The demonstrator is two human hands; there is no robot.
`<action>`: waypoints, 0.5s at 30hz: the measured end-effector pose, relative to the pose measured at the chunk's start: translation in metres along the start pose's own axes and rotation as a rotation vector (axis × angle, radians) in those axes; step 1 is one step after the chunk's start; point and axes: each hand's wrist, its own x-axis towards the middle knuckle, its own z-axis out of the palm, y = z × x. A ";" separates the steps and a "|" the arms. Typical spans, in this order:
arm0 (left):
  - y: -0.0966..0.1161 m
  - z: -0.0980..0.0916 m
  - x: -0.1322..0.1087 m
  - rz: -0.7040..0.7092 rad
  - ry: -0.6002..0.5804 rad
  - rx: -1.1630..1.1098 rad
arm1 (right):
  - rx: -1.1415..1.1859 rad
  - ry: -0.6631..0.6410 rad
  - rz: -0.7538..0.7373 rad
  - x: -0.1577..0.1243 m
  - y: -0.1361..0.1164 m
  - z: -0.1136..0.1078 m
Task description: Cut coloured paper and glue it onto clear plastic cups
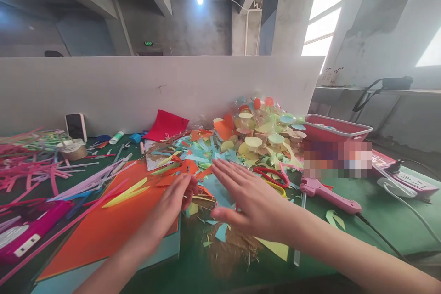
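My left hand (181, 193) is above the right edge of an orange paper sheet (103, 225), its fingers curled inward. Whatever they may hold is hidden. With fingers stretched out and thumb apart, my right hand (244, 197) hovers flat over the heap of cut scraps. A light blue paper piece (222, 188) lies between the hands, partly covered by the right one. Just beyond the right hand are red-handled scissors (275, 173). Yellow strips (127, 193) rest on the orange sheet.
Behind the scraps rises a pile of clear cups with paper discs (253, 142). To the right are a pink glue gun (327, 196), its cable, a pink basket (337, 129) and a power strip (411, 181). Paper strips (37, 172), a phone (76, 127) and a magenta device (34, 232) occupy the left.
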 end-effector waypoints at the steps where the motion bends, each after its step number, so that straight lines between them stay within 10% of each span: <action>1: 0.000 0.000 -0.001 -0.022 -0.030 0.013 | -0.001 0.038 0.007 -0.001 0.001 -0.006; 7: 0.002 0.008 -0.009 0.056 -0.253 0.242 | -0.017 0.227 0.172 -0.017 0.019 -0.042; 15: 0.000 0.040 -0.005 0.193 -0.251 0.672 | 0.293 0.126 0.573 -0.040 0.032 -0.048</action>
